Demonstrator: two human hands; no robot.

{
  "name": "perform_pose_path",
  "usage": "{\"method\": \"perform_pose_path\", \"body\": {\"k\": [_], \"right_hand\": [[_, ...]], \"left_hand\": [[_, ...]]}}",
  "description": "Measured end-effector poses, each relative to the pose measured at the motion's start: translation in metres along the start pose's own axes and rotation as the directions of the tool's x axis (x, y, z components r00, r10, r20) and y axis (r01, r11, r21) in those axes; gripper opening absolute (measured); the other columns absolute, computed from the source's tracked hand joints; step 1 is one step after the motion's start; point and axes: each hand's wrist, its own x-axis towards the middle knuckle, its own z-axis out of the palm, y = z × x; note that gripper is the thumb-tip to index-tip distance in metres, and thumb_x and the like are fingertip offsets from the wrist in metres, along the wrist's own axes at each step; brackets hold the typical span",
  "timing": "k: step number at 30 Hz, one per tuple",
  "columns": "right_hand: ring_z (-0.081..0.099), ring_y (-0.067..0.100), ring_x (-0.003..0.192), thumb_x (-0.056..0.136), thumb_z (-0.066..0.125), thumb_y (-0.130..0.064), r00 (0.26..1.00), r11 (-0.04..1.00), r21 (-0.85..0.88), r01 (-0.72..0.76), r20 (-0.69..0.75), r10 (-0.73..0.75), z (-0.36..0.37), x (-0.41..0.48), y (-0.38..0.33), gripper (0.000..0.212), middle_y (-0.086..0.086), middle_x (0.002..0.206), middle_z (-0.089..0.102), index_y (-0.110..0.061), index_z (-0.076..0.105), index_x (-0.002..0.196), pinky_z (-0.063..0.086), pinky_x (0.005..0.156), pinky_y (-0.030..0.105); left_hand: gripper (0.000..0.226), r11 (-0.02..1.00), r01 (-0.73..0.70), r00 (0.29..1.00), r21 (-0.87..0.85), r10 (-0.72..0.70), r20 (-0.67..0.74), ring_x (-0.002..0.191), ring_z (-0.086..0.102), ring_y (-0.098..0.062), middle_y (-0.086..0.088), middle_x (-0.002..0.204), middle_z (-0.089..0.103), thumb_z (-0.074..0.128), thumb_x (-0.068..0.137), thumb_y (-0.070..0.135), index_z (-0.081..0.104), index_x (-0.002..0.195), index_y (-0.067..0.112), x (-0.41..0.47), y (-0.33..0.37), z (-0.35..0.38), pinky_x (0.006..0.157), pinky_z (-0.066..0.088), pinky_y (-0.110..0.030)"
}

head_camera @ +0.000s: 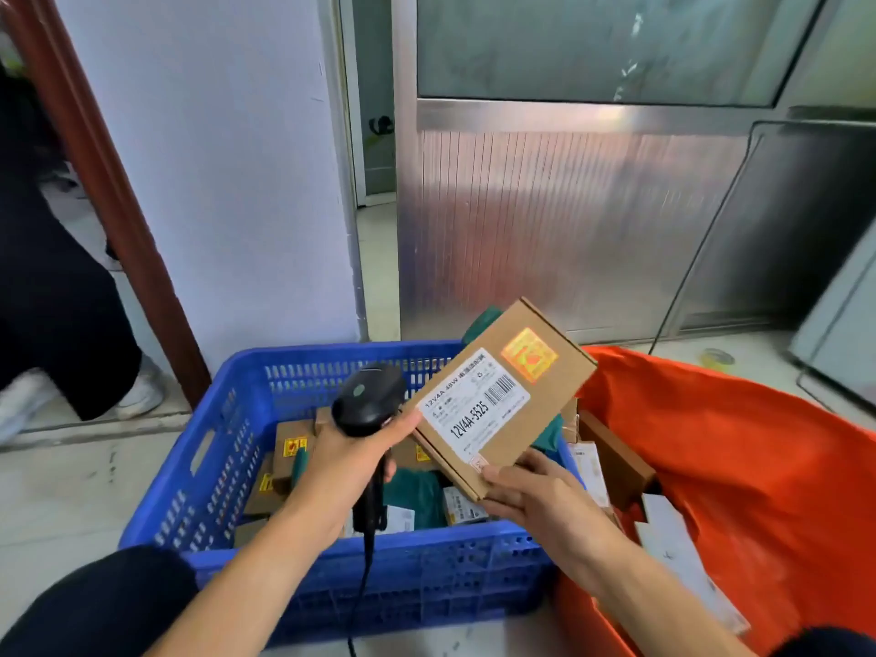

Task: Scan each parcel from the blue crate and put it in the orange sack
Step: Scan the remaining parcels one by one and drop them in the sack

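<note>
My left hand (353, 455) is curled round the black scanner (367, 400). My right hand (535, 495) pinches the low corner of a flat brown parcel (502, 395), held up over the blue crate (379, 547). A few parcels lie in the orange sack (758, 467). Many more wait in the crate, so I think lots is left.

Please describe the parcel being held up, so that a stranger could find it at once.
Look above the blue crate, beside the orange sack. There the right hand holds a flat brown cardboard box. Only this one is raised, its white label reading 12V4A-5525.
</note>
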Motion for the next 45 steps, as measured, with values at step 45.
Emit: {"method": "perform_pose_path", "body": {"k": [45], "right_hand": [[0.077,0.016,0.088,0.086,0.068,-0.039,0.984,0.992,-0.116,-0.054,-0.174,0.033,-0.041,-0.006,-0.018,0.037,0.004,0.102,0.079,-0.015,0.072,0.115,0.059,0.067,0.023]], "left_hand": [[0.038,0.999,0.047,0.996,-0.014,-0.048,-0.073,0.083,0.078,-0.012,0.003,0.091,0.082,0.085,0.082,0.031,0.074,0.115,0.016,0.037,-0.020,0.010,0.066,0.055,-0.023]]}}
